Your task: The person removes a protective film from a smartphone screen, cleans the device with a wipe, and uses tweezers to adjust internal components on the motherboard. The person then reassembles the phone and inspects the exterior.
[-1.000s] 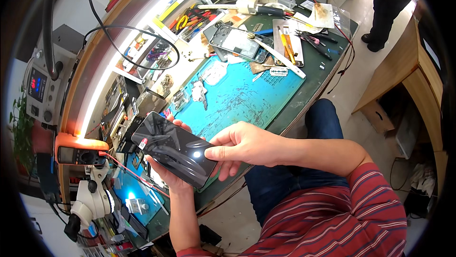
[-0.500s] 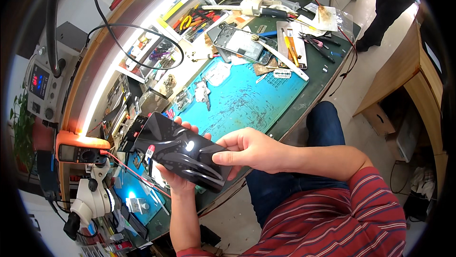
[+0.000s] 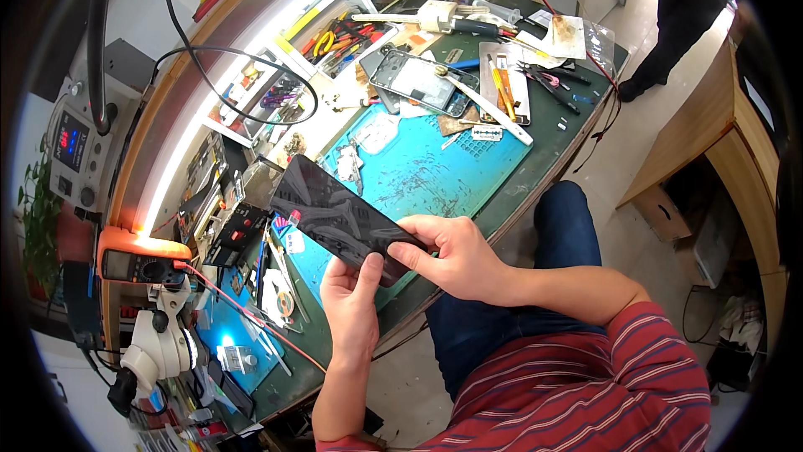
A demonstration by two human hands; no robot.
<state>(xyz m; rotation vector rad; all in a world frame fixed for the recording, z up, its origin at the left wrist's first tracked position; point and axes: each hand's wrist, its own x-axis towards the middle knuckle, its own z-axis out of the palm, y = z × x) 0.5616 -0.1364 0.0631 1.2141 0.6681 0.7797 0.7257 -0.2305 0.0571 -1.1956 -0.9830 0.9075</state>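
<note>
Left hand [image 3: 351, 306], right hand [image 3: 458, 261] — both gripping one black phone [image 3: 336, 216] — one orange multimeter [image 3: 142, 256] at left.

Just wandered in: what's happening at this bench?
Someone in a red striped shirt is holding a dark phone-like slab at its near end, with left fingers and right fingers. It is held up over the cluttered bench, which carries a blue mat and a white brush. Whether it's a whole phone or just a screen, I can't tell.
</note>
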